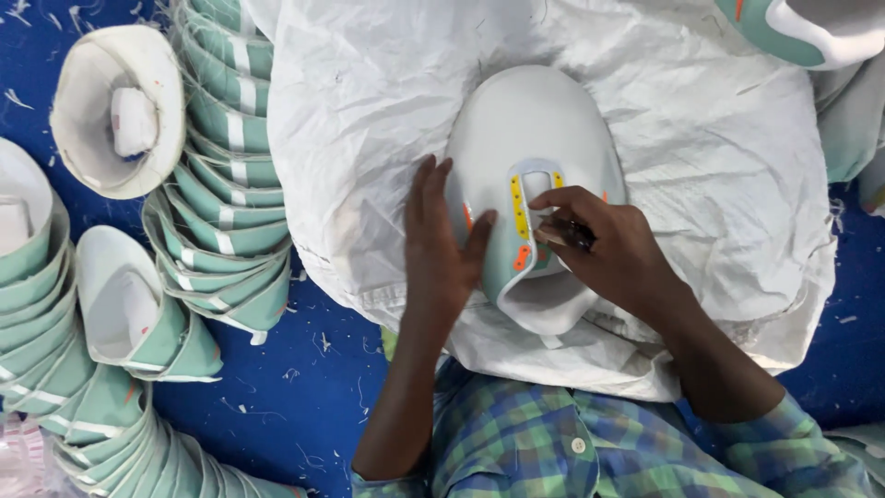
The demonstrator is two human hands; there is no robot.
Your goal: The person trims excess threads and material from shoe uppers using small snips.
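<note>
Left hand (441,242) lies flat and open on the white sack (369,120), fingers spread, thumb hooked against the left edge of the shoe upper (525,138) — pinning it, not gripping. Right hand (599,244) is curled closed around a small dark tool (579,235) pressed near the yellow eyelet strip (520,207) beside the tongue opening; what kind of tool it is cannot be told, most of it is hidden by the fingers.

The upper sits toe-away on the sack, roughly centred over the person's lap, with orange tabs (522,256) along the mint side panel.

Risks, as a judgement:
- The hold is thumb pressure only — the sack is slick and creased, so a push from the tool could skate the upper sideways.
- The left thumb is close to the working point; a tool slip could catch it.
- The soft lap support could let the panel buckle under pressure and mark the pale surface.
- Stacks of finished uppers (226,175) stand well apart at left, so they are unlikely to be disturbed.
</note>
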